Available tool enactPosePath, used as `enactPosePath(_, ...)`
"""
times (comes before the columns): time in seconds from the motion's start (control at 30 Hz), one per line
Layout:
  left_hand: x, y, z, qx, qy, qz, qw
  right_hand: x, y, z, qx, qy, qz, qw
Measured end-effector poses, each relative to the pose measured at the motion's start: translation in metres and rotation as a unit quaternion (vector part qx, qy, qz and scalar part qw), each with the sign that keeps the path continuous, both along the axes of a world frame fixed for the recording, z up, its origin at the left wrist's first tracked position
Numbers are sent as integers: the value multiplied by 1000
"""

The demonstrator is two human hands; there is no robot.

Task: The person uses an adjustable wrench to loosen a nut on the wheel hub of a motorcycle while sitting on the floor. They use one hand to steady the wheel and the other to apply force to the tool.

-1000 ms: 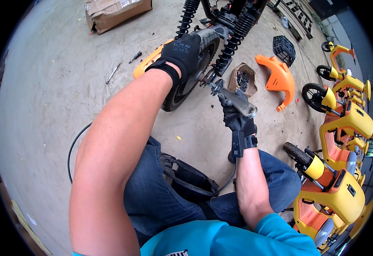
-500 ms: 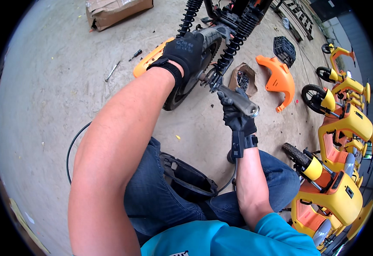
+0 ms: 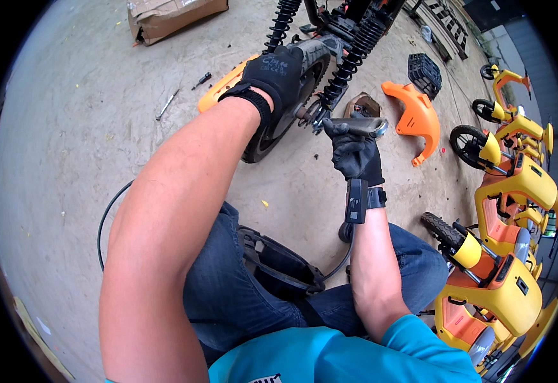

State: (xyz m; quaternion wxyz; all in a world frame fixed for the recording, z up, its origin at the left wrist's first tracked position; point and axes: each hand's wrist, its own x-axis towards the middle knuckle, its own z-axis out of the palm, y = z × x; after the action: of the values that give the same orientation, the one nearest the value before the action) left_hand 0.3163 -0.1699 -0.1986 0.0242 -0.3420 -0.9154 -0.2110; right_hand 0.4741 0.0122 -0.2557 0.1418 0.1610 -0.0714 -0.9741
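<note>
My left hand [image 3: 277, 75], in a black glove, rests over the tyre of the wheel [image 3: 314, 67], its fingers curled round the far side and partly hidden. In my gloved right hand [image 3: 357, 153] is a grey metal wrench [image 3: 365, 125] with a rounded, holed end pointing right. Its other end lies near the wheel's axle hardware [image 3: 307, 116]; I cannot tell whether they touch. A black coil-spring shock absorber [image 3: 357, 54] rises above the axle, and a second shock absorber [image 3: 283, 22] stands left of it.
An orange curved fender [image 3: 416, 118], a black plastic grate [image 3: 425, 75] and an open box of small parts [image 3: 363, 104] lie to the right. Yellow scooters [image 3: 515, 185] line the right side. A cardboard box [image 3: 173, 16] is at the back left; a black tray [image 3: 282, 262] sits by my legs.
My right hand has risen slightly and turned the wrench from a downward slant to nearly level. The left hand stays on the wheel.
</note>
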Motion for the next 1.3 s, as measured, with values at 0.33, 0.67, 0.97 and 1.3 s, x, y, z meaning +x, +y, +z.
enactPosePath(0.33, -4, -1, -2, 9, -14, 8, 1000, -12, -13, -18, 68, 16, 25, 997)
enactPosePath(0.67, -2, -12, 3, -20, 7, 20, 1000, 25, -65, -53, 411, -21, 139, 901)
enactPosePath(0.97, 0, 5, -4, -14, -9, 5, 1000, 82, -39, -198, 746, -185, 304, 563)
enactPosePath(1.3, 0, -7, -1, -21, 12, 17, 1000, 82, -70, -157, 528, -149, 325, 770)
